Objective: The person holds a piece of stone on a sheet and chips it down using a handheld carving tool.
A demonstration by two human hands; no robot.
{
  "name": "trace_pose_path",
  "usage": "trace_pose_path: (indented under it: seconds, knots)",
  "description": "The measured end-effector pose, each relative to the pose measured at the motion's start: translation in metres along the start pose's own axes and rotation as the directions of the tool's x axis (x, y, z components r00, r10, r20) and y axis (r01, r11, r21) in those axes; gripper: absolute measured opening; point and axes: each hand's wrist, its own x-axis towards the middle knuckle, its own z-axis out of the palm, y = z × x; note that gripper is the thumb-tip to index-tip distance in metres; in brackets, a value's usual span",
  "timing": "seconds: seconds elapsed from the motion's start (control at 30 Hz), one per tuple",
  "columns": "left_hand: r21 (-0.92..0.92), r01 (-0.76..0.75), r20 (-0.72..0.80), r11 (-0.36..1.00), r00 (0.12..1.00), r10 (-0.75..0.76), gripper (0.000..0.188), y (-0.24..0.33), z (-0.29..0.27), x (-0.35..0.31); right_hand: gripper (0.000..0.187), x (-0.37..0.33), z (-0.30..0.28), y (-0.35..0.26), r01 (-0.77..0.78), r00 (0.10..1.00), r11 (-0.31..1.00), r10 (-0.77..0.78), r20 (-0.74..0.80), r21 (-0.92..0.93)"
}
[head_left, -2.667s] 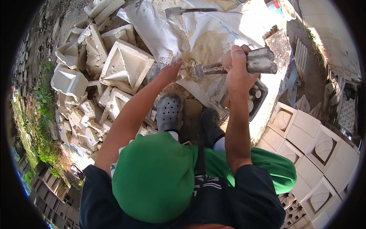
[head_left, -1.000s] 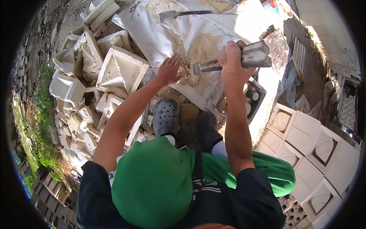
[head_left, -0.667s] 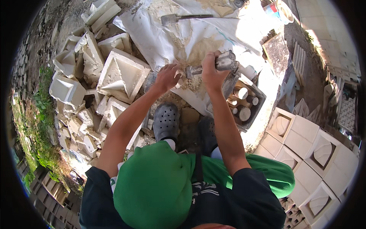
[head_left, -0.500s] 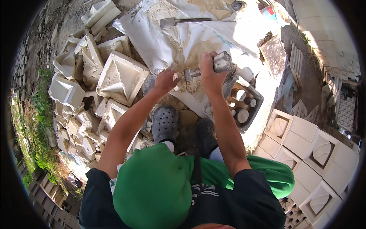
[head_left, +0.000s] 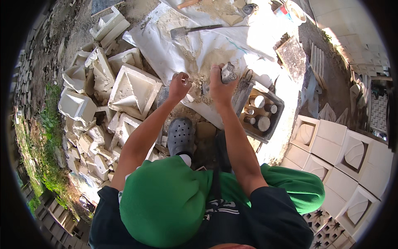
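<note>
Two hands, apart: your right hand [head_left: 221, 89] is wrapped round the grey tool [head_left: 229, 74] above the white sheet [head_left: 152, 50], apparently for firm control. Your left hand [head_left: 179, 89] curls nearby; whether it grips anything cannot be told. The sheet presumably catches the crumbs [head_left: 197, 86].

"What colour is the sheet [head_left: 159, 50]?"
"White, dusted beige."
"The tool [head_left: 229, 74] above it?"
"Mottled grey."
"Left of it?"
"Off-white blocks [head_left: 133, 92]."
"On its near side?"
"A grey clog [head_left: 181, 139] dotted with dark holes, then bright green trousers [head_left: 161, 203]."
</note>
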Motion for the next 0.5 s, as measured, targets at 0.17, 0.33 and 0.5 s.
trace_pose_path:
  seconds: [0.17, 0.33, 0.5]
  knots:
    - [-0.077, 0.06, -0.024, 0.995, 0.998, -0.062, 0.03, 0.013, -0.007, -0.013, 0.027, 0.004, -0.007, -0.082, 0.022, 0.997, 0.994, -0.014, -0.078, 0.108]
    - [-0.038, 0.12, -0.066, 0.992, 0.99, -0.122, 0.029, 0.011, -0.011, -0.024, 0.027, 0.004, 0.001, -0.112, 0.087, 0.995, 0.99, -0.081, -0.052, 0.115]
    - [-0.029, 0.202, -0.019, 0.979, 0.979, -0.202, 0.032, 0.013, -0.016, -0.027, 0.013, 0.009, -0.003, 0.008, 0.127, 0.991, 0.991, -0.124, -0.049, 0.046]
